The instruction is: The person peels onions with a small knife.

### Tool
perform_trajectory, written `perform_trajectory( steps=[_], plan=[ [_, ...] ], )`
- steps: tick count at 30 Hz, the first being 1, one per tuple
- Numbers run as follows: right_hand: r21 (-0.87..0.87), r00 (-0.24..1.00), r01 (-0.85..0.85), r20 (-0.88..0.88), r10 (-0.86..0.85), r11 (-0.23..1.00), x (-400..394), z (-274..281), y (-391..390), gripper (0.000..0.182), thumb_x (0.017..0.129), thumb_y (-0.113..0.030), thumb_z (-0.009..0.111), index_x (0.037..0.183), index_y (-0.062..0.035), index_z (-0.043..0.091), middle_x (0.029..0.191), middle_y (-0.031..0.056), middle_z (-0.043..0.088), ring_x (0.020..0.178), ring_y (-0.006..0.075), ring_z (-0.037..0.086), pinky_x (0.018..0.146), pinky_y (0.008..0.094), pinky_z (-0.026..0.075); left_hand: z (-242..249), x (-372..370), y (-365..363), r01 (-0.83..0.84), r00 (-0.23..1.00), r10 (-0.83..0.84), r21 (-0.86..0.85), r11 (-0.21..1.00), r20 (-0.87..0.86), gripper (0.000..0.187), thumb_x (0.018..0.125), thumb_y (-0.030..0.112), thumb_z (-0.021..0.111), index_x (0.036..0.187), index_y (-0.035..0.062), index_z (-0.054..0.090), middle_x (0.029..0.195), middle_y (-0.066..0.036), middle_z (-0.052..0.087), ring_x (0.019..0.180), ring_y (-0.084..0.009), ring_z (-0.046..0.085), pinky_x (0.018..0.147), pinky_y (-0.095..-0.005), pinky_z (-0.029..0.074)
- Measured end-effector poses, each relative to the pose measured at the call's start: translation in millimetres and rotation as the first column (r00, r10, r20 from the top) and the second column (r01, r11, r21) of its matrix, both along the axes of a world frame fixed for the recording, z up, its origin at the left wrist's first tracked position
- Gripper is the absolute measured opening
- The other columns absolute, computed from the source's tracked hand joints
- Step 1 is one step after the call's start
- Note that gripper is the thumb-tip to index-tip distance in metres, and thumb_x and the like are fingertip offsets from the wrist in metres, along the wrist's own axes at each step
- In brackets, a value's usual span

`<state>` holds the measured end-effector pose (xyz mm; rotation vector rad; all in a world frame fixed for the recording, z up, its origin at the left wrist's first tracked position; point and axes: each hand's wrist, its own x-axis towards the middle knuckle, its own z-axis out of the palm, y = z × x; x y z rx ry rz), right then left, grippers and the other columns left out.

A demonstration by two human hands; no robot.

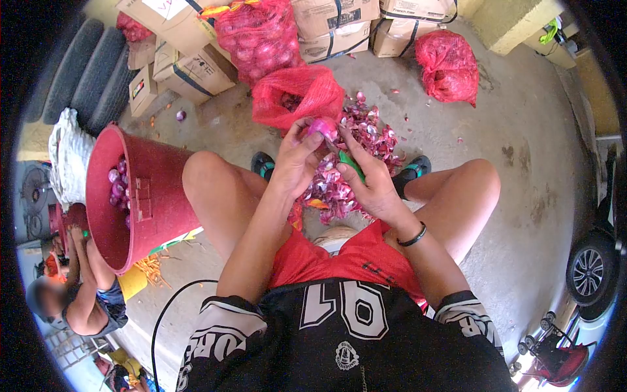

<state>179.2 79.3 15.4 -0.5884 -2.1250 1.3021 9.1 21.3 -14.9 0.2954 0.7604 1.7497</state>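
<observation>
A red onion (321,128) is gripped in the fingers of my left hand (297,157), above the floor between my knees. My right hand (372,179) is closed around the green handle of a knife (351,164); its blade points at the onion and is mostly hidden by the fingers. Below both hands lies a heap of onion skins (369,134). Just beyond my left hand, a red mesh sack (277,98) stands with its mouth open and something dark inside.
At left stands a large red bin (166,202) with several onions inside. A full onion sack (258,42), cardboard boxes (336,23) and another red sack (447,65) are at the back. Tires (98,72) lean at far left. A person (85,287) sits beyond the bin.
</observation>
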Motion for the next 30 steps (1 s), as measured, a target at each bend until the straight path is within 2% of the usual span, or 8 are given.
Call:
perform_trajectory(
  steps=[8,15,19,21,24,26,29,30],
  plan=[
    [0.059,0.998,0.063,0.004,-0.064,0.996,-1,-1,4,0.045,0.093,-0.01,0.057,0.138,-0.0058,0.05,0.11,0.0236,0.062,0.095,0.0325,0.063,0.085,0.0368,0.049,3,0,-2,0.016,1.0,-0.016,0.014,1.0,0.026,0.038,0.085,0.003,0.07,0.117,0.0082,0.05,0.114,-0.01,0.063,0.103,-0.0213,0.062,0.093,-0.0405,0.052],
    [-0.363,0.991,0.063,-0.084,-0.1,0.93,3,-3,7,0.039,0.099,-0.013,0.051,0.135,-0.001,0.052,0.121,0.0146,0.063,0.109,0.0185,0.059,0.096,0.031,0.044,6,-1,-3,0.109,0.994,-0.109,0.033,0.993,-0.002,0.042,0.086,0.008,0.069,0.123,0.0067,0.048,0.121,-0.012,0.06,0.11,-0.0254,0.06,0.096,-0.0453,0.051],
    [-0.47,0.984,0.047,-0.13,-0.122,0.882,5,1,9,0.038,0.101,-0.016,0.049,0.136,0.0005,0.05,0.13,0.0103,0.059,0.117,0.0153,0.053,0.102,0.0294,0.039,9,0,-3,0.148,0.989,-0.147,0.055,0.988,-0.009,0.047,0.085,0.01,0.069,0.127,0.0066,0.047,0.125,-0.014,0.058,0.116,-0.0292,0.059,0.097,-0.0482,0.051],
    [-0.494,0.981,0.053,-0.136,-0.138,0.868,6,2,11,0.039,0.102,-0.016,0.048,0.137,-0.0001,0.05,0.126,0.0084,0.06,0.112,0.0136,0.053,0.098,0.0282,0.04,7,0,-4,0.171,0.985,-0.171,0.084,0.982,-0.012,0.051,0.084,0.009,0.07,0.129,0.0071,0.046,0.127,-0.014,0.057,0.117,-0.0292,0.058,0.098,-0.0483,0.051],
    [-0.508,0.982,0.05,-0.133,-0.136,0.86,9,4,14,0.039,0.102,-0.017,0.048,0.138,-0.0023,0.05,0.108,0.0031,0.062,0.089,0.0083,0.055,0.082,0.0245,0.045,5,-2,-5,0.198,0.98,-0.198,0.121,0.973,-0.012,0.056,0.082,0.008,0.072,0.131,0.0074,0.045,0.129,-0.014,0.056,0.118,-0.0292,0.057,0.101,-0.0491,0.049],
    [-0.531,0.985,0.029,-0.131,-0.116,0.847,12,6,15,0.039,0.102,-0.018,0.048,0.139,-0.004,0.05,0.095,-0.0013,0.06,0.072,0.004,0.049,0.067,0.0213,0.044,6,-1,-6,0.204,0.979,-0.203,0.148,0.968,-0.022,0.058,0.081,0.007,0.073,0.132,0.0077,0.044,0.13,-0.015,0.055,0.12,-0.0291,0.056,0.102,-0.0499,0.048],
    [-0.528,0.974,0.1,-0.121,-0.191,0.843,10,5,16,0.039,0.102,-0.018,0.049,0.139,-0.0061,0.05,0.081,-0.0062,0.051,0.06,0.0015,0.035,0.055,0.0193,0.034,12,1,-8,0.201,0.98,-0.2,0.179,0.963,-0.023,0.059,0.081,0.004,0.072,0.132,0.0089,0.044,0.131,-0.014,0.054,0.121,-0.0283,0.055,0.103,-0.0485,0.046],
    [-0.522,0.977,0.076,-0.133,-0.169,0.849,11,7,17,0.039,0.102,-0.018,0.049,0.139,-0.0063,0.05,0.081,-0.0064,0.05,0.061,0.0016,0.036,0.056,0.0194,0.035,14,2,-9,0.202,0.979,-0.205,0.178,0.963,0.0,0.058,0.08,0.002,0.071,0.131,0.0098,0.044,0.131,-0.013,0.054,0.12,-0.0276,0.056,0.103,-0.0461,0.047]
  ],
)
